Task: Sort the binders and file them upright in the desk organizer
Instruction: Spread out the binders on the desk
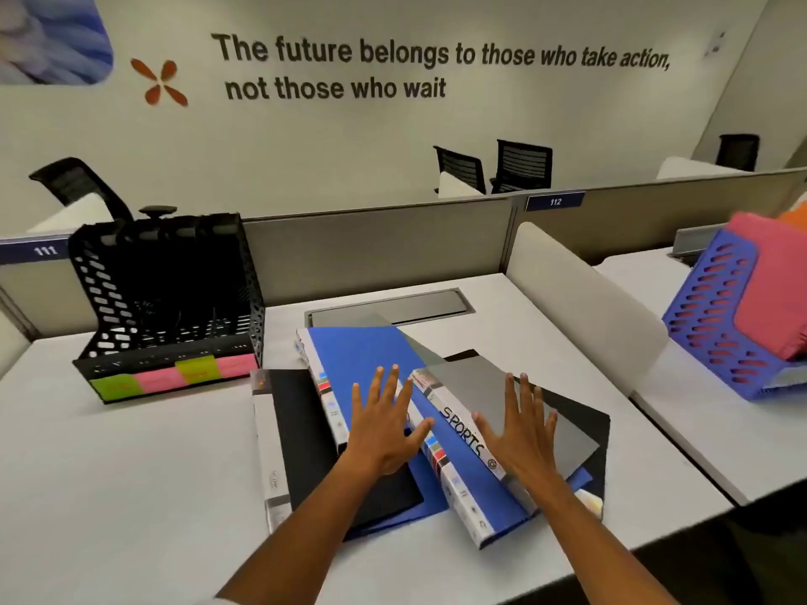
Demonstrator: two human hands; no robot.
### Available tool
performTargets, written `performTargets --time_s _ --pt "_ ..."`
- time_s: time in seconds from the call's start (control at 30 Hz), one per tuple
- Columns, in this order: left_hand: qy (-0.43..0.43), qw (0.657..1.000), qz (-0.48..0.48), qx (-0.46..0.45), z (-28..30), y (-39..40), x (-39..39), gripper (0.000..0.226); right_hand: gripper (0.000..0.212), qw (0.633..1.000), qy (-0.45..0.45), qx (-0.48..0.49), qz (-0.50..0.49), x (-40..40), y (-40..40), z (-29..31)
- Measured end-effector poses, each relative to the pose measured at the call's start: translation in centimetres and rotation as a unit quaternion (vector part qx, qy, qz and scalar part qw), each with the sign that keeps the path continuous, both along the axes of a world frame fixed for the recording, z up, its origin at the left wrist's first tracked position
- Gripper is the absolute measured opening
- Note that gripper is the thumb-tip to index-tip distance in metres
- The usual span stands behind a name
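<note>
A: Starting at the left, what's there?

B: The black mesh desk organizer (168,299) stands at the back left of the desk (131,473), with green and pink sticky labels (174,377) along its front lip. Its slots look empty, though the mesh is dark and I can't be sure.

A: And the binders?

B: Heaped flat mid-desk, to the right of the organizer. A black binder (305,430) lies at the bottom left, a blue binder (362,355) crosses it, and a grey binder marked SPORTS (493,399) lies on top at the right.

A: The hands?

B: The left hand (384,425) lies flat on the blue cover, fingers spread, gripping nothing. The right hand (519,430) rests likewise splayed on the grey one.

A: What matters for the next move?

B: Every spine runs away from the person, slanting left, and the organizer lies up-left of both hands. The left hand is nearer to it.

A: Further right?

B: A blue mesh organizer (716,334) with pink folders (773,290) on the next desk.
</note>
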State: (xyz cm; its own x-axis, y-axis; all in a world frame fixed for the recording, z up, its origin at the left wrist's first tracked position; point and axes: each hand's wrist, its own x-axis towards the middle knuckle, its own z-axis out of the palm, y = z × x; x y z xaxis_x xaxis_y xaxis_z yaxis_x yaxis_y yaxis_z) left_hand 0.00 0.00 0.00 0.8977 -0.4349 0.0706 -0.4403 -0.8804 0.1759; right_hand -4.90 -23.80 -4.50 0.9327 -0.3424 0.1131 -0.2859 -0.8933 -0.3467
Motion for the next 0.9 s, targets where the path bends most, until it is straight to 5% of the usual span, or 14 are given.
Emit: performTargets --time_s 0.4,0.9 --pt "0.097 0.995 0.021 0.034 -2.9 -8.7 -3.6 0.083 0.097 0.983 0.161 0.071 -0.057 0.3 -11.0 -4.3" --pt "0.196 0.978 0.04 0.053 -4.3 -12.8 -5.2 0.082 0.089 0.963 0.196 0.17 -0.079 1.0 -15.0 -4.6"
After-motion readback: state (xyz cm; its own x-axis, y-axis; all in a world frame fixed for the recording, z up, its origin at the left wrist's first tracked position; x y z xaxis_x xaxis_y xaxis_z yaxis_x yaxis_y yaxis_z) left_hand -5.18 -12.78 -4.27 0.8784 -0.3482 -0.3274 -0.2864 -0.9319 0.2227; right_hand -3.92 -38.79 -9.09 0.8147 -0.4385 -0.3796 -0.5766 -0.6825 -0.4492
